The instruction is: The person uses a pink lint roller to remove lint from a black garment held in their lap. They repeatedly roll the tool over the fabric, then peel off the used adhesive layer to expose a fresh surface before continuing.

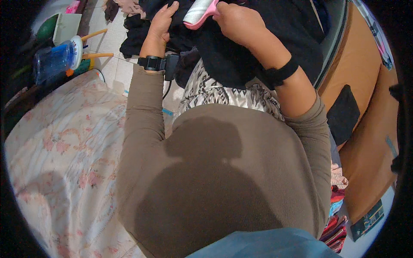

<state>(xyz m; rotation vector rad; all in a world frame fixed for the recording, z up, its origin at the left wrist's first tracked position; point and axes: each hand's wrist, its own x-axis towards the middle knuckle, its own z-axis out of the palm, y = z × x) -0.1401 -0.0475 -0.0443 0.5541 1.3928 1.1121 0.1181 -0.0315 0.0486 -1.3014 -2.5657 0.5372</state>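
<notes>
**Pink lint roller in right hand, over black cloth on lap**

Right hand (241, 23): fingers closed around the handle of a lint roller (198, 13) with a white cylinder and pink frame. Roller sits over the far part of the black cloth (234, 60), its white end pointing toward the left hand. Contact between cylinder and cloth: cannot tell.

Left hand (161, 25): at the left edge of the black cloth, just beside the roller; thumb stands apart from the palm. Whether the fingertips pinch fabric cannot be told from this view.

Cloth lies over the lap; its near edge leaves patterned trousers (223, 93) exposed. Black strap (151, 63) with a small box on left wrist; black band (282, 73) on right wrist.

Surroundings: floral sheet (64, 167) at the person's left. Beyond its far edge, a blue clear container (53, 61) with a white rim lies tipped sideways, near two wooden sticks (97, 55) above the tiled floor (109, 66). At right, an orange-brown panel (355, 60) bears a dark diamond shape (343, 114); folded fabrics (336, 230) are piled near its lower left edge.
</notes>
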